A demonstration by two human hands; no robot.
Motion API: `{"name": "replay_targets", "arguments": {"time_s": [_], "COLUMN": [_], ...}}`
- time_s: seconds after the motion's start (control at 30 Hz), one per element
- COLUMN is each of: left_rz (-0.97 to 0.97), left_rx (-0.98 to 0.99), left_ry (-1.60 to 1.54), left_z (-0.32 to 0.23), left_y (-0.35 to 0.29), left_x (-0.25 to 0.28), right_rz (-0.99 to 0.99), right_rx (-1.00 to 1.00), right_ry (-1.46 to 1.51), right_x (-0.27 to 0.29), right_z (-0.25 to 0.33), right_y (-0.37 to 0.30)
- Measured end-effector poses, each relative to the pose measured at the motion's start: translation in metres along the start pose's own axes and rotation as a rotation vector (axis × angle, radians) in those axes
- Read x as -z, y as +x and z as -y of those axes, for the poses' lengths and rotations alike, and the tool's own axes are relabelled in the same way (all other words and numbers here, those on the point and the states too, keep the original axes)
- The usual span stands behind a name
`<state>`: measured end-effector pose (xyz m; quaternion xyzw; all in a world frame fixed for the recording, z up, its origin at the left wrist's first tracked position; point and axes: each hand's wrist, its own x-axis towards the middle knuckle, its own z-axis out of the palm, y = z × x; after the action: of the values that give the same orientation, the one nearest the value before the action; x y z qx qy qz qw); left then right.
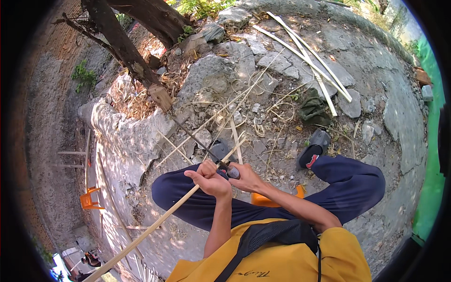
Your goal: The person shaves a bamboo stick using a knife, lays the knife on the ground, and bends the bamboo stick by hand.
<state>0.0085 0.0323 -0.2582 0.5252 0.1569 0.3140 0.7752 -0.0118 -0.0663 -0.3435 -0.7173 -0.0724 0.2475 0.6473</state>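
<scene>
My left hand (pixel 210 181) is closed round a long pale wooden strip (pixel 155 225), with the thumb sticking out to the left. The strip slants from the lower left up past my left knee. Just beside it, my right hand (pixel 246 177) grips a knife (pixel 202 144) by its dark, round-ended handle. Its long, thin, dark blade points up and left toward the cut end of a tree trunk (pixel 161 97). Blade and strip cross close to my hands; whether they touch, I cannot tell.
Thin strips and curled shavings (pixel 256 87) litter the broken ground ahead. Several white strips (pixel 305 56) lie farther off, near a dark green cloth (pixel 314 108). An orange stool (pixel 268 199) shows beneath me; an orange chair (pixel 90 199) is at left. Large rocks (pixel 206 75) border the trunk.
</scene>
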Motion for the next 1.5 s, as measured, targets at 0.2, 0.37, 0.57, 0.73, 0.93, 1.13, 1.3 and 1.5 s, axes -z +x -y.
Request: {"name": "replay_targets", "arguments": {"time_s": [0.2,0.37,0.57,0.73,0.93,1.13,1.3,1.5], "left_rz": [0.028,0.059,0.313,0.369,0.387,0.389,0.344,0.358], "left_rx": [0.009,-0.08,-0.047,-0.07,-0.049,-0.062,-0.074,-0.071], "left_ry": [0.014,0.014,-0.014,0.0,-0.044,-0.051,-0.031,-0.035], "left_z": [0.001,0.008,0.01,0.013,0.011,0.013,0.009,0.011], "left_y": [-0.008,-0.005,-0.006,-0.002,0.004,0.004,0.007,0.005], "left_x": [-0.01,-0.005,0.002,0.014,0.019,0.02,0.018,0.018], "right_rz": [-0.126,-0.152,-0.042,-0.041,-0.017,-0.099,-0.063,-0.137], "right_rx": [-0.118,-0.046,-0.015,-0.107,0.082,-0.2,-0.093,-0.222], "right_ry": [0.062,0.1,0.053,0.037,-0.044,-0.046,-0.085,0.01], "right_x": [-0.002,-0.004,0.017,0.019,0.016,0.011,0.004,0.001], "right_z": [-0.033,-0.017,-0.023,-0.036,-0.029,-0.069,-0.044,-0.1], "right_y": [0.007,-0.004,0.004,0.02,0.023,0.043,0.033,0.047]}}
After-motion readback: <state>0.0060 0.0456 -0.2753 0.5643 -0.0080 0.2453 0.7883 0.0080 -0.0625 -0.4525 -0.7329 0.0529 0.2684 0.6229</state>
